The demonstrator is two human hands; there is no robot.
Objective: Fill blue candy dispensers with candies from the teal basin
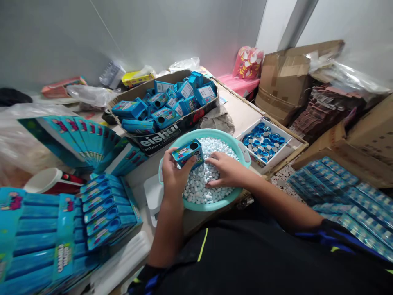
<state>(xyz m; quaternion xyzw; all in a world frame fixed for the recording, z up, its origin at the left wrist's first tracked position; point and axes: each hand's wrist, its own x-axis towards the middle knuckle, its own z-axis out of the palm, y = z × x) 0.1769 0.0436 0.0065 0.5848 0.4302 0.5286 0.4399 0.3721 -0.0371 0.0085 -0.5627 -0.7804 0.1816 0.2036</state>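
Note:
My left hand (176, 174) grips a small blue printed candy box (188, 152) with a dark round hole in its upper face. It holds the box over the left side of a mint-green plastic basin (211, 206). Small white candy-like pieces (199, 190) fill the basin. My right hand (229, 170) reaches in from the right, its fingertips touching the pieces, thumb and fingers apart. Whether a few pieces lie under its fingers is hidden. A grey-white flat device like a scale (153, 196) shows partly beneath the basin's left side.
Behind the basin, a carton (166, 133) holds many loose blue boxes. A white tray (270, 162) of blue-and-white caps stands right. Packed blue boxes (107, 211) and a red-and-white cup (52, 182) are left. Cardboard boxes (281, 82) and wrapped blue packs (353, 200) line the right.

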